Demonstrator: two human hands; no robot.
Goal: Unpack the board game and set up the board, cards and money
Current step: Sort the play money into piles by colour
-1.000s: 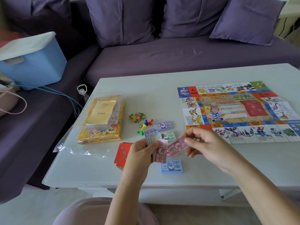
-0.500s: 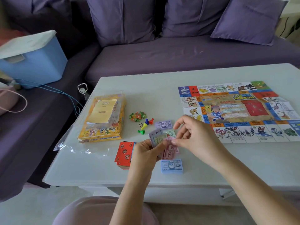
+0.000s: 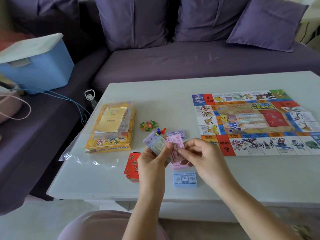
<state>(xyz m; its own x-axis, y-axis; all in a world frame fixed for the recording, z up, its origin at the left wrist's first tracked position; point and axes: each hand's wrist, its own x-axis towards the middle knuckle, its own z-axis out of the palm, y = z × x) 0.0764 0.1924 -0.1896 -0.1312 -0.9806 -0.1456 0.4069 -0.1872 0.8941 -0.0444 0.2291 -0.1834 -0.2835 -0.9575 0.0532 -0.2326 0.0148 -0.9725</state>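
Observation:
My left hand holds a fanned stack of paper money, purple and green notes on top. My right hand pinches a pink note at the front of that stack. A pink pile lies on the table under my hands, and a blue 500 pile sits just in front of it. A purple pile lies behind. The red card deck rests left of my left wrist. The game board lies unfolded at the right.
The yellow game box with a booklet on it sits in clear plastic at the left of the white table. Coloured tokens and pawns lie beside it. A blue bin and cushions rest on the purple sofa.
My right hand laid a pink note down on the table and came back to the stack, now pinching another pink note. My left hand kept holding the stack.

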